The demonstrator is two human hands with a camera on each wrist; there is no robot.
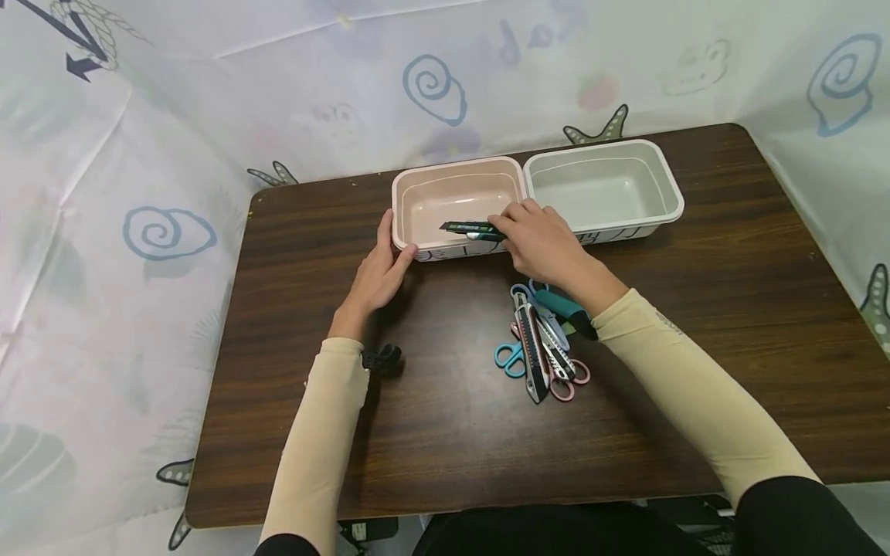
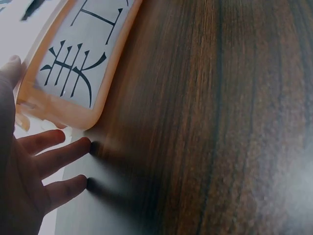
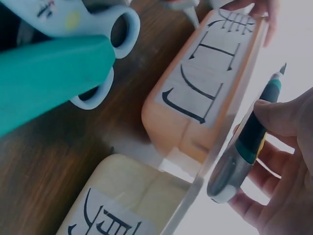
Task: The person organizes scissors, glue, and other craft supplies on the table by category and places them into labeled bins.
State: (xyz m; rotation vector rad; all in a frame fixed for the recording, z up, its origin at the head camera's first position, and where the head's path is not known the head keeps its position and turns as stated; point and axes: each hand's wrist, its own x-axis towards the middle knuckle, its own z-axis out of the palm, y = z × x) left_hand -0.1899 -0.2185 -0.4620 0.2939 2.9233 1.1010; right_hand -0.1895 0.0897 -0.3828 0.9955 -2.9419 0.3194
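My right hand [image 1: 544,241] pinches a utility knife [image 3: 254,127] between thumb and fingers, over the front of the pink bin [image 1: 406,181]. The knife has a dark and green body, a grey rear end and a pointed tip directed left. Beside it in the head view lies a second slim dark shape with a pale tip, partly covered by the fingers. My left hand [image 1: 375,279] rests at the left end of the pink bin, its thumb by the front corner; the left wrist view shows its other fingers spread and fairly straight.
A pale green-white bin [image 1: 670,197] adjoins the pink one on the right; both bear labels with dark characters. Nearer my body, under the right forearm, are piled a red-and-black utility knife [image 1: 531,351], a teal-handled tool [image 1: 559,303], blue scissors [image 1: 510,359] and pink-handled scissors [image 1: 562,388].
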